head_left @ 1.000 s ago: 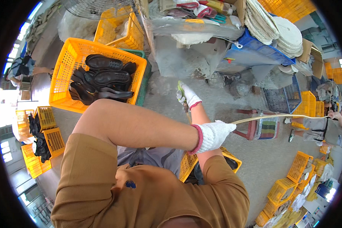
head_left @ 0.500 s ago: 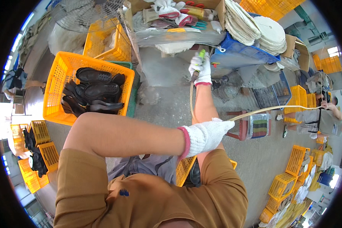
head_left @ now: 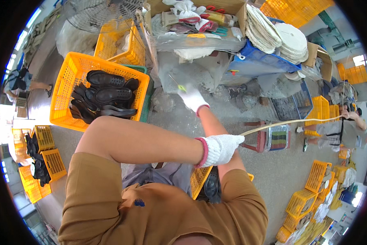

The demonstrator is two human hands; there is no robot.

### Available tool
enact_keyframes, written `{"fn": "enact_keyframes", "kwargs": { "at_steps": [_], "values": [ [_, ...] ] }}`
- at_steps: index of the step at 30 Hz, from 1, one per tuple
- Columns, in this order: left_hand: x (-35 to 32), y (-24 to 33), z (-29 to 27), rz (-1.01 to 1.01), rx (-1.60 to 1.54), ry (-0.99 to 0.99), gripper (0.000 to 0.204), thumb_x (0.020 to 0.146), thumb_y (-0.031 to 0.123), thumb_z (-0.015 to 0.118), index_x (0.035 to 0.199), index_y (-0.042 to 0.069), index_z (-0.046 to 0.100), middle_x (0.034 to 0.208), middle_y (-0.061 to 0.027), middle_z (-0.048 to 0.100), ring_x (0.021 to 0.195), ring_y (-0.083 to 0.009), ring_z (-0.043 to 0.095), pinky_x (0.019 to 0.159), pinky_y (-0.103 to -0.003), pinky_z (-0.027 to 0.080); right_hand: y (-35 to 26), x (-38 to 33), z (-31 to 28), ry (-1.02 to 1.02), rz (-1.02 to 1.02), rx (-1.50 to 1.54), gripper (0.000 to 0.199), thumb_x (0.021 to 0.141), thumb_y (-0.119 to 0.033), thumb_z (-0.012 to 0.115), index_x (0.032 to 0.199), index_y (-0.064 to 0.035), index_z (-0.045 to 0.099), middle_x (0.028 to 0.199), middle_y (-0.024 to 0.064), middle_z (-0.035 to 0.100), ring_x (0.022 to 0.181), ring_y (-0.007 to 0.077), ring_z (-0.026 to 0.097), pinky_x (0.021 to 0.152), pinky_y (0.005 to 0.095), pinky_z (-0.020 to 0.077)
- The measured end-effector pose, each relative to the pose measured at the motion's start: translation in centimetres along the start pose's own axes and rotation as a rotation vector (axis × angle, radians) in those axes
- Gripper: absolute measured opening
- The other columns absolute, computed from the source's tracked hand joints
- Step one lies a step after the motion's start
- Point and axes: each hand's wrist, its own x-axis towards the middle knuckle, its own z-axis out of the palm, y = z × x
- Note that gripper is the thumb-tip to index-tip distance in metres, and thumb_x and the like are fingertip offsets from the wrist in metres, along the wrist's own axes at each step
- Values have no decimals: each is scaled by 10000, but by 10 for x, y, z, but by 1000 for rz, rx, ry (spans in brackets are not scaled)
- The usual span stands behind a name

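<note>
My left hand, in a white knit glove with a red cuff, reaches across my body and is closed round a pale yellow hose. The hose runs off to the right, away from the glove. Farther ahead, my gloved right hand is smeared by motion. It grips an air blow gun with a green body, and a thin nozzle points ahead and to the left. A yellow crate holding several black shoe soles stands left of that hand.
Ahead is a bin with gloves and tools on top. White round buffing pads lie on a blue crate beside it. A stool stands at right. Another person is at far right. A fan is at upper left.
My right hand with the air blow gun has swung left and back toward me, away from the bin. My left hand has kept its hold on the hose, barely moving.
</note>
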Motion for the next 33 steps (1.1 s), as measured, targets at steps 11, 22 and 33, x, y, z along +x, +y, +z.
{"fn": "enact_keyframes", "kwargs": {
  "at_steps": [11, 22, 33],
  "values": [
    [36, -37, 5, 821, 1677, -97, 183, 884, 171, 685, 1024, 88, 769, 888, -84, 748, 891, -270, 699, 891, -413, 485, 155, -111, -69, 474, 203, -264, 468, 1065, -463, 602, 1165, -6, 569, 1083, 318, 722, 1053, 525, 695, 889, 575, 549],
    [119, 23, 96, 1143, 1666, -54, 541, 900, 262, 708, 1428, 159, 647, 1456, -123, 592, 1431, -334, 516, 1210, -636, 334, 445, -550, -268, 1747, 817, 678, 256, 1028, -280, 649, 1205, -96, 655, 1089, 90, 691, 947, 278, 691, 844, 460, 594],
    [53, -339, -188, -292, 1421, -348, 573, 1017, 481, 497, 1087, -25, 758, 1103, -334, 727, 1047, -523, 705, 908, -591, 546, 497, -697, -381, 1483, 1360, -370, 428, 1050, -458, 602, 1139, -63, 742, 1230, 158, 765, 1106, 342, 748, 908, 463, 589]
  ]
}}
